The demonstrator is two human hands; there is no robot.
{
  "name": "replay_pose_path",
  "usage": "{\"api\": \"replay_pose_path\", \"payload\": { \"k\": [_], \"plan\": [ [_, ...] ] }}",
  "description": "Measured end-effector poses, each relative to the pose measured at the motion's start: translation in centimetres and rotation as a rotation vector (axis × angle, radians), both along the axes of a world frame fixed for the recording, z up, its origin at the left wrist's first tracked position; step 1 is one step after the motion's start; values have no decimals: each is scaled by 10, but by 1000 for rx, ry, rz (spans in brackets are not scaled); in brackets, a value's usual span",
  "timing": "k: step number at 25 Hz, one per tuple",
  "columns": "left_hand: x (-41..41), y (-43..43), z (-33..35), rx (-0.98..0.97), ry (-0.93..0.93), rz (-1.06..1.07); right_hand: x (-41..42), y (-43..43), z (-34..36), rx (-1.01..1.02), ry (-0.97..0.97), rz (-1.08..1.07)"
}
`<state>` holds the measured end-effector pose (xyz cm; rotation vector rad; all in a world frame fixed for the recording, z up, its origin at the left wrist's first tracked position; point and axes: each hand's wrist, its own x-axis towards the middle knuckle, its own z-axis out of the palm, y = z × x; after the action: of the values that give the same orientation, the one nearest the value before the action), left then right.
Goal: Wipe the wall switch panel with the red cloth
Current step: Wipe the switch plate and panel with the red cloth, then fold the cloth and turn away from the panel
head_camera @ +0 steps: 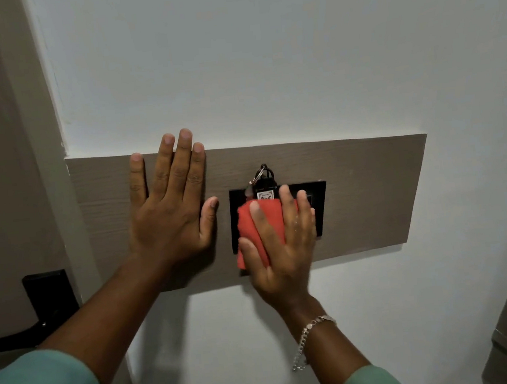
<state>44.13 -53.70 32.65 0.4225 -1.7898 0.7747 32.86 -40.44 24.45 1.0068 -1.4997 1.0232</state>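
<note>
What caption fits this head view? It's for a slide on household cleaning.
Right hand presses the red cloth on the black switch panel; left hand rests flat on the wood board.

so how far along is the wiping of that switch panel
Done: the red cloth is already on the black switch panel. In hand: the right hand presses it over the panel's left and middle, while the left hand lies flat on the wood board. Left: the panel's uncovered right edge, as far as one frame shows.
</note>
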Motion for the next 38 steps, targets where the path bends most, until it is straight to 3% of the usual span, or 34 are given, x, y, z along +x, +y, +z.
{"api": "replay_pose_path", "payload": {
  "k": [2, 7, 12, 16, 20, 24, 27, 32, 34, 36, 38],
  "plan": [
    [0, 1, 0, 5, 1, 0, -22, 22, -9, 55, 54, 26],
    [1, 1, 0, 12, -8, 17, -16, 11, 31, -287, -456, 62],
    [-1, -2, 0, 0, -1, 14, -40, 40, 15, 54, -61, 8],
    [-1, 0, -2, 28, -31, 27, -20, 23, 27, -92, -316, 34],
    [11, 12, 3, 115, -137, 0, -23, 52, 22, 113, -168, 78],
    [20, 60, -25, 398, -119, -141, -16, 68, 29, 165, -264, 48],
    [22, 123, -86, 593, -144, -404, -5, 72, 35, 216, -327, 44],
    [-12, 180, -78, 1753, 80, -912, -6, 93, 45, 390, -358, 89],
    [-26, 180, -69, 2085, 125, -1189, -6, 103, 47, 458, -392, 110],
    [-38, 181, -68, 2176, 214, -1356, -10, 118, 39, 526, -400, 170],
    [-56, 192, -69, 2142, 195, -1312, -21, 142, 26, 562, -497, 288]
  ]
}}
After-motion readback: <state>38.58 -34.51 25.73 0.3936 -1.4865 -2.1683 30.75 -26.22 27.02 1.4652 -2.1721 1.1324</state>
